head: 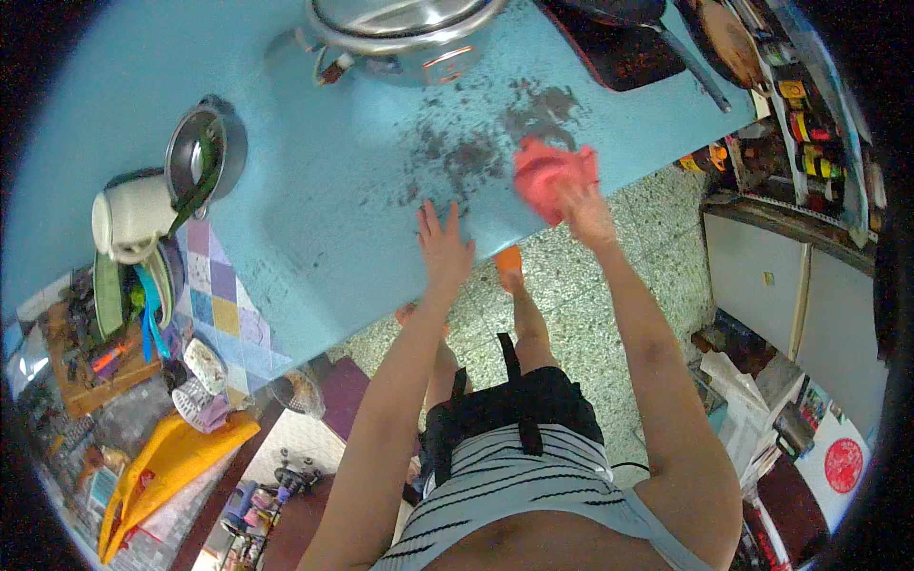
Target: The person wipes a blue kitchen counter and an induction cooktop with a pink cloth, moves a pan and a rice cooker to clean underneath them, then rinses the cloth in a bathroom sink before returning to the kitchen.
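My right hand (587, 215) holds a crumpled pink-red cloth (553, 175) near the front edge of a light-blue tabletop (335, 235). Dark crumbs or dirt (464, 153) lie scattered across the surface, beyond and to the left of the cloth. My left hand (444, 246) rests by the table's edge with its fingers spread, just short of the dark bits, and holds nothing. A large lidded steel pot (407, 53) stands at the top, beyond the crumbs.
At the left are a metal bowl or pan (232, 153) with something green in it and a white mug (136, 214) on its side. A long-handled pan (689, 61) lies at the upper right, over a dark board or panel (628, 75). Crowded shelves (807, 171) stand at the right.
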`<state>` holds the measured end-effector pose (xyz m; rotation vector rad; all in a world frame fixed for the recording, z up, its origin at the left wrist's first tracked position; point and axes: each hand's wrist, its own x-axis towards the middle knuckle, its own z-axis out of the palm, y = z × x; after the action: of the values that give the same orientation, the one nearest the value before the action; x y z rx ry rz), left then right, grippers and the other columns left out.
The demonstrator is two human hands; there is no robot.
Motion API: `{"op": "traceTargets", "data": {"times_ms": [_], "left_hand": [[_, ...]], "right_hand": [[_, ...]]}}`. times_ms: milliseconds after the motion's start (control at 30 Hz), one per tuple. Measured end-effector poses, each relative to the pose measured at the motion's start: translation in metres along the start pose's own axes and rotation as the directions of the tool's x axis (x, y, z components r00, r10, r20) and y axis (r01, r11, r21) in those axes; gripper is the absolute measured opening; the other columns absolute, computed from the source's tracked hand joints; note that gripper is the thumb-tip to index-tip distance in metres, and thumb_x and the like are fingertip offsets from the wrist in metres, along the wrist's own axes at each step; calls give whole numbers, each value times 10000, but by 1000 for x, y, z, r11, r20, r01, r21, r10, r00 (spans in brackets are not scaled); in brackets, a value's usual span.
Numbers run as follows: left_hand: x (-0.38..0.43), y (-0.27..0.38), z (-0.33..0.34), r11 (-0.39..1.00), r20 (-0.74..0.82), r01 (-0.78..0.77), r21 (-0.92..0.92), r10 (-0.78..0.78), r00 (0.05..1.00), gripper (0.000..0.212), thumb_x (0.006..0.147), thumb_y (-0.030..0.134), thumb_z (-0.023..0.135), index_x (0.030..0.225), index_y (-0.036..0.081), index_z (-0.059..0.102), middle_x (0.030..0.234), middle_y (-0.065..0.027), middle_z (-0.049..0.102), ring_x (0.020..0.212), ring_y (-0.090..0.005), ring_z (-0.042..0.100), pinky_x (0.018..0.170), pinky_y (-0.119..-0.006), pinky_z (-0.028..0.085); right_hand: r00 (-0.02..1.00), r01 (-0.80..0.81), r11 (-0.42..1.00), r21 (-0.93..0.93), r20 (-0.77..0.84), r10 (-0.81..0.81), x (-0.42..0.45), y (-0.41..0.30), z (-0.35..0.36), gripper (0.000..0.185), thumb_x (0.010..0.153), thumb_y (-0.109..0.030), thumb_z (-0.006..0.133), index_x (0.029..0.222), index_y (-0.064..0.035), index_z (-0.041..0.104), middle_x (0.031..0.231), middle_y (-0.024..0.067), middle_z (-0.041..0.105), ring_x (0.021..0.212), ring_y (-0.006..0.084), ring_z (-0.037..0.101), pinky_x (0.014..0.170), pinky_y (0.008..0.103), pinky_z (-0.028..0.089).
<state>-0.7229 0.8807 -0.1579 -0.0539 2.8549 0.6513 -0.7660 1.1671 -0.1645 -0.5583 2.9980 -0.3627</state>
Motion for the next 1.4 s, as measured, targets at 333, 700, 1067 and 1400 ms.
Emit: {"op": "traceTargets", "data": {"times_ms": [333,700,1067,1400], "left_hand": [[62,71,7,936,199,268,228,-314,928,1145,576,396,814,1439,245,76,1470,-232,-86,1298,-553,-10,930,-678,283],[68,70,6,915,237,308,259,-370,898,1309,511,381,859,1437,252,-56,1443,-272,-149,1284,-570,-53,882,-687,329],[68,71,10,890,188,313,331,-387,903,1306,505,469,834,1442,221,-42,1447,-288,-90,1290,-565,20,869,-672,352],[68,76,19,942,174,260,214,-298,938,1347,483,339,874,1433,258,-77,1454,-262,-125,1282,-577,-12,859,-697,338]], "right_hand": [[796,-539,832,133,-242,555,50,-3,59,396,765,-176,551,1160,-151,553,1223,101,498,1131,352,432,947,512,354],[911,407,910,76,-114,-397,158,40,-15,408,762,-106,532,1167,-157,548,1211,63,515,1131,321,445,971,424,366],[983,181,980,79,-37,-178,31,43,-17,381,777,-140,582,1156,-119,552,1200,120,498,1172,390,404,970,460,372],[768,-628,722,-291,-382,514,35,220,-8,390,829,-234,487,1208,-142,510,1287,117,463,1179,396,399,967,480,356]]}}
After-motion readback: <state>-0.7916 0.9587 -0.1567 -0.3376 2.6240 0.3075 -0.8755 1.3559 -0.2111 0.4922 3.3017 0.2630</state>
